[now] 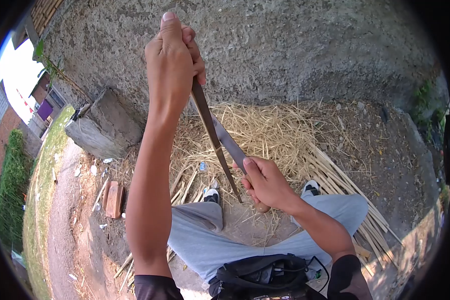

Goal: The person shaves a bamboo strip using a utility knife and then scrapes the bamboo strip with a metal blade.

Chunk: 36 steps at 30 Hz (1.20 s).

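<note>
My left hand (172,52) is raised at the upper middle, its fingers wrapped round the top of a long dark bamboo strip (209,122). The strip slants down to the right and ends in a thin tip near the ground. Lower and to the right, my right hand (265,184) grips the wooden handle of a long knife (227,142). The grey blade points up and to the left, crossing close behind or against the strip; actual contact cannot be made out.
A rough wall (285,50) rises in front. Pale shavings (265,132) heap at its foot, beside long split strips (347,182) on the right. A concrete block (107,120) and an orange brick (113,199) stand left. A black bag (265,272) lies at my lap.
</note>
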Tool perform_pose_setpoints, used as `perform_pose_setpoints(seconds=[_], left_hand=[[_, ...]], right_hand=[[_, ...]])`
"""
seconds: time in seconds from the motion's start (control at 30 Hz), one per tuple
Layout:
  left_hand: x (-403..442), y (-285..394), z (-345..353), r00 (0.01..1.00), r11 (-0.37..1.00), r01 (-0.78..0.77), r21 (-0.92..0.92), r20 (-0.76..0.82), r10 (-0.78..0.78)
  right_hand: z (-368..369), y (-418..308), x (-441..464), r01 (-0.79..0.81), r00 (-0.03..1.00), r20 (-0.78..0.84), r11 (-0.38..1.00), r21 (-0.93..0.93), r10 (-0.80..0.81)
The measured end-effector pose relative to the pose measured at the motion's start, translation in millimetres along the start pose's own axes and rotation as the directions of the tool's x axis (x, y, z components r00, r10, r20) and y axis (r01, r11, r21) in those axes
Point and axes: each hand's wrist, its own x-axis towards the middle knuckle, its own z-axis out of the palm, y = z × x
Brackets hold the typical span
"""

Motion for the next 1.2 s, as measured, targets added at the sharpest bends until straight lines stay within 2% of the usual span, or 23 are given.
perform_pose_setpoints(seconds=[0.13, 0.2, 0.23, 0.3, 0.33, 0.37, 0.43, 0.47, 0.53, 0.57, 0.63, 0.67, 0.7, 0.77, 0.8, 0.87, 0.9, 0.93, 0.97, 1.03, 1.1, 1.17, 1.2], left_hand=[[1.7, -3.0, -19.1, 1.0, 0.996, 0.013, -0.087, 0.025, -0.011], [1.3, -5.2, -27.8, 0.998, 0.981, -0.057, -0.187, -0.043, 0.05], [0.9, -5.1, -25.4, 0.996, 0.975, -0.076, -0.209, -0.056, 0.066], [1.2, -6.2, -28.2, 0.994, 0.98, -0.079, -0.184, -0.086, 0.064], [2.1, -6.3, -30.7, 0.99, 0.984, -0.085, -0.154, -0.127, 0.066], [4.5, -6.7, -36.6, 0.987, 0.983, -0.093, -0.16, -0.141, 0.071], [6.0, -7.9, -47.1, 0.991, 0.977, -0.073, -0.2, -0.129, 0.048], [9.2, -4.2, -41.9, 0.991, 0.974, -0.097, -0.205, -0.107, 0.076], [1.2, -4.9, -33.4, 0.993, 0.966, -0.087, -0.245, -0.104, 0.063], [4.1, -7.8, -32.9, 0.994, 0.963, -0.083, -0.258, -0.088, 0.062], [8.9, -12.3, -33.8, 0.994, 0.967, -0.07, -0.243, -0.1, 0.047], [11.3, -13.8, -34.2, 0.994, 0.972, -0.071, -0.225, -0.102, 0.049], [12.1, -15.4, -37.2, 0.994, 0.975, -0.079, -0.207, -0.095, 0.06], [10.7, -10.2, -35.5, 0.992, 0.978, -0.074, -0.197, -0.116, 0.052], [7.6, -8.6, -36.0, 0.99, 0.983, -0.049, -0.179, -0.136, 0.025], [5.9, -7.1, -41.4, 0.988, 0.983, -0.067, -0.169, -0.149, 0.041], [3.3, -6.4, -45.2, 0.99, 0.98, -0.058, -0.189, -0.136, 0.032], [1.7, -5.1, -47.5, 0.993, 0.977, -0.052, -0.209, -0.117, 0.028], [-0.7, -4.6, -47.3, 0.993, 0.977, -0.077, -0.199, -0.104, 0.057], [5.3, -5.3, -42.8, 0.991, 0.975, -0.079, -0.206, -0.123, 0.054], [8.4, -9.5, -42.8, 0.987, 0.979, -0.053, -0.199, -0.157, 0.022], [13.8, -12.7, -53.5, 0.988, 0.977, -0.046, -0.207, -0.152, 0.014], [13.4, -13.8, -57.4, 0.99, 0.975, -0.041, -0.218, -0.142, 0.01]], right_hand=[[3.5, -15.6, 8.2, 0.045, 0.999, 0.023, 0.999, -0.031, -0.044], [12.3, -8.1, 9.9, 0.185, 0.982, -0.003, 0.978, -0.1, -0.187], [17.3, 16.0, 17.0, 0.259, 0.965, 0.009, 0.943, -0.211, -0.263], [29.9, 85.3, 26.4, 0.341, 0.931, -0.053, 0.911, -0.232, -0.362], [33.0, 93.2, 18.3, 0.109, 0.992, -0.029, 0.957, -0.271, -0.121], [31.4, 99.1, 11.5, -0.122, 0.992, -0.009, 0.938, -0.325, 0.126], [15.2, 156.3, 10.4, -0.26, 0.937, 0.041, 0.772, -0.58, 0.347], [9.0, 181.1, 18.9, -0.244, 0.948, 0.028, 0.783, -0.571, 0.316], [3.3, 180.7, 22.4, -0.007, 0.999, 0.035, 0.772, -0.636, 0.038], [-2.0, 185.1, 22.4, -0.017, 0.999, 0.023, 0.837, -0.547, 0.036], [7.6, 86.3, 22.0, -0.023, 1.0, -0.009, 0.933, -0.358, 0.021], [12.3, 58.1, 21.6, -0.016, 1.0, -0.022, 0.965, -0.263, 0.011], [18.3, 45.4, 22.6, -0.021, 1.0, -0.026, 0.965, -0.262, 0.015], [23.3, 29.9, 32.7, 0.222, 0.972, -0.014, 0.942, -0.251, -0.233], [25.5, 48.9, 35.6, 0.22, 0.973, -0.022, 0.944, -0.245, -0.232], [31.8, 130.4, 43.3, 0.132, 0.986, -0.035, 0.892, -0.432, -0.162], [26.3, 175.8, 38.6, -0.097, 0.994, -0.015, 0.842, -0.531, 0.104], [19.3, 214.3, 36.0, -0.298, 0.933, -0.029, 0.725, -0.621, 0.359], [19.0, 235.8, 39.4, -0.295, 0.936, -0.031, 0.731, -0.616, 0.351], [13.8, 238.2, 43.0, -0.414, 0.883, -0.036, 0.739, -0.532, 0.468], [16.9, 210.9, 54.1, -0.324, 0.932, -0.048, 0.769, -0.552, 0.359], [24.2, 129.8, 61.2, 0.085, 0.996, 0.02, 0.926, -0.368, -0.083], [27.4, 100.5, 58.2, 0.071, 0.997, 0.025, 0.928, -0.366, -0.067]])
